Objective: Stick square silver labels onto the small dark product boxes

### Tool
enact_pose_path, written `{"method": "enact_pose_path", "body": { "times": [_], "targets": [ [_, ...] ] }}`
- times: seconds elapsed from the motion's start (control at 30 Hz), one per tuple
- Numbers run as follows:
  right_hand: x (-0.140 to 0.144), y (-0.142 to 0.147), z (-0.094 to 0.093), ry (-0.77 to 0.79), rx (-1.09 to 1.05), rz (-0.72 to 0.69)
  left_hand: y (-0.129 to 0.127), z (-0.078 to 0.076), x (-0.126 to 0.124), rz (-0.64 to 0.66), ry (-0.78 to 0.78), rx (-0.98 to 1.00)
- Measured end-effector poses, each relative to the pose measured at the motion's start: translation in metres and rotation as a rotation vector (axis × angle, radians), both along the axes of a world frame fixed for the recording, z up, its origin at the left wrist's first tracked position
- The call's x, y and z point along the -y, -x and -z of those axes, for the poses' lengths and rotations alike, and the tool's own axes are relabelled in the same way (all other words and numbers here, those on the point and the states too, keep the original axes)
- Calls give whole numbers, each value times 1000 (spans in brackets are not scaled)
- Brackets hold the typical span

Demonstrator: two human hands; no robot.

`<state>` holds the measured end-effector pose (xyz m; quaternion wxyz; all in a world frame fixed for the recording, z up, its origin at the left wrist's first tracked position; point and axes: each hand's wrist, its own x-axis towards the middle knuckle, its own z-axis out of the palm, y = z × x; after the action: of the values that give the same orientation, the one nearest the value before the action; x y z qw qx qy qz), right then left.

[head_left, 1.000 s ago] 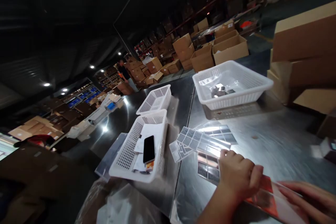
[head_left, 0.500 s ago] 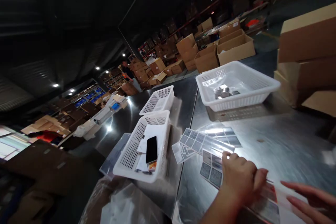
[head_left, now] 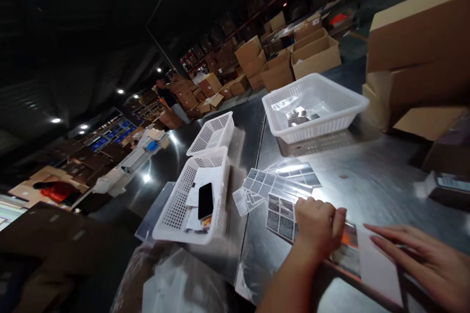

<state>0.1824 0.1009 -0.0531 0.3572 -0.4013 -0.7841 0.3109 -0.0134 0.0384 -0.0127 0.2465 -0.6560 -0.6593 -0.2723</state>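
Observation:
My left hand (head_left: 317, 225) is closed, with fingers curled over a glossy sheet (head_left: 281, 215) printed with grey squares; its fingertips are partly hidden. Below it on the metal table lies a flat printed box (head_left: 350, 257), orange and grey with a white end. My right hand (head_left: 422, 259) rests at that white end (head_left: 378, 264), fingers stretched out and touching its upper edge. Just beyond my left hand, several similar gridded sheets (head_left: 260, 183) lie overlapped in a loose fan, some in clear plastic.
A white basket (head_left: 352, 102) with small shiny pieces stands at the back. To the left, another white basket (head_left: 172, 200) holds papers and a black phone (head_left: 205, 200); a third basket (head_left: 194, 144) sits behind it. Cardboard boxes (head_left: 411, 29) flank the right. A person (head_left: 169, 98) stands far off.
The view has swung so that the table's contents appear further left and slightly higher. More of the flat box and my right hand shows. My left hand stays over the gridded sheet.

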Motion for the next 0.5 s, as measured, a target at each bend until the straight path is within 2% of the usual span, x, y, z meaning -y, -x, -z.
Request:
{"method": "enact_pose_path", "body": {
  "times": [0.1,0.2,0.3,0.37,0.43,0.5],
  "targets": [
    [3,1,-1,10,-26,-122,2,2,0,-25,6,14],
    [6,3,-13,24,-50,-136,1,-5,0,-21,-26,86],
    [8,6,-29,77,-5,-136,-6,-32,9,35,-112,334],
    [7,7,-34,104,28,-131,-14,-58,23,166,-147,595],
    [6,7,-32,103,35,-143,-23,-81,43,377,-72,780],
    [6,8,-24,62,40,-108,-31,-96,65,504,134,720]
  ]
}}
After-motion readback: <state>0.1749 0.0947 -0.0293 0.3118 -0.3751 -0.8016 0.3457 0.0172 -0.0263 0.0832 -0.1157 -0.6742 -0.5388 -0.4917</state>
